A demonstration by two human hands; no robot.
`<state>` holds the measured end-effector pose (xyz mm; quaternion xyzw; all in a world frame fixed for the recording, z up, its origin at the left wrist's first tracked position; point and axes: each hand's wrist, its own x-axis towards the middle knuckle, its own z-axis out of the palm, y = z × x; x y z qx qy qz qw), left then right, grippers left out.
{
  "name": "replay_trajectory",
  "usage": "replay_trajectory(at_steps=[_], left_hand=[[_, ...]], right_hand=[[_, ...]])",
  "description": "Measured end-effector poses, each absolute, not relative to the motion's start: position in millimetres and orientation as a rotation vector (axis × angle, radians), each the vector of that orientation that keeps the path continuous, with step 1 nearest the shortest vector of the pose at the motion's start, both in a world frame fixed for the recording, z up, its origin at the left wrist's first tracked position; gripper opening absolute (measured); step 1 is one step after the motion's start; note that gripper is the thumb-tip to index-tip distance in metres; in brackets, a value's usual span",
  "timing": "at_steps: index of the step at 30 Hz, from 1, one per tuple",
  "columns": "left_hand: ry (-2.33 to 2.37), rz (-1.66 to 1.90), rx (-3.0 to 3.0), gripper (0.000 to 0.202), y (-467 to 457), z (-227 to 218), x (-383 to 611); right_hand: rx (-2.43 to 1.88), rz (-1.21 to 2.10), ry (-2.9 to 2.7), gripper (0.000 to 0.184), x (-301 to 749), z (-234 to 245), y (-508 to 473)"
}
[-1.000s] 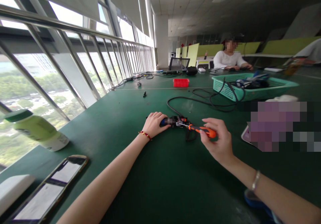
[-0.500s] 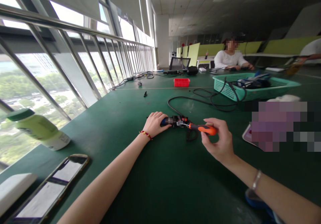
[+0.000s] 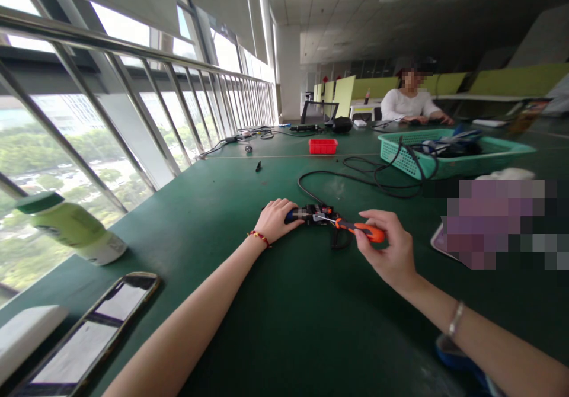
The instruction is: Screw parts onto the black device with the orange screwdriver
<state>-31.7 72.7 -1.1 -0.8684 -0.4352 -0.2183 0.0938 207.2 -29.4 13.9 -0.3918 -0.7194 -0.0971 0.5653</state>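
My left hand [image 3: 276, 217] is wrapped over the blue-and-black body of a corded tool [image 3: 316, 214] and holds it down on the green table [image 3: 249, 314]. The tool's right end lies exposed, with dark and orange-red parts visible; its finer detail is too small to tell. In my right hand [image 3: 389, 249], thumb and fingers grip the orange-and-black handle of a screwdriver [image 3: 361, 229]. Its thin shaft points left, and the tip meets the exposed end of the tool. A black cord [image 3: 320, 173] runs from the tool toward the back right.
A green basket [image 3: 402, 163] with tools and cables stands back right, near a small red bin [image 3: 323, 146]. A phone [image 3: 111, 314] and a tilted green bottle [image 3: 71, 228] are at left, beside the railing. A person [image 3: 409, 103] sits across the table.
My right thumb and fingers have closed in on the screwdriver handle, which now slopes slightly more downward to the right. My left hand and the tool stay in place.
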Motion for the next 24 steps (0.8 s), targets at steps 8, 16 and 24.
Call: replay_trajectory(at_steps=[8,16,24], left_hand=[[-1.318,-0.627,-2.592,0.036,73.3,-1.3,-31.2],[-1.348,-0.625,-2.626,0.038,73.4,-0.8,-30.6],[-1.285,-0.593,-2.606,0.036,73.6,-0.9,-30.3]], right_hand=[[-0.920,-0.226,-1.726,0.019,206.6,14.1,-29.1],[-0.933,-0.203,-1.677,0.029,206.3,12.5,-27.6],[-0.913,-0.201,-1.655,0.033,207.4,12.4,-27.8]])
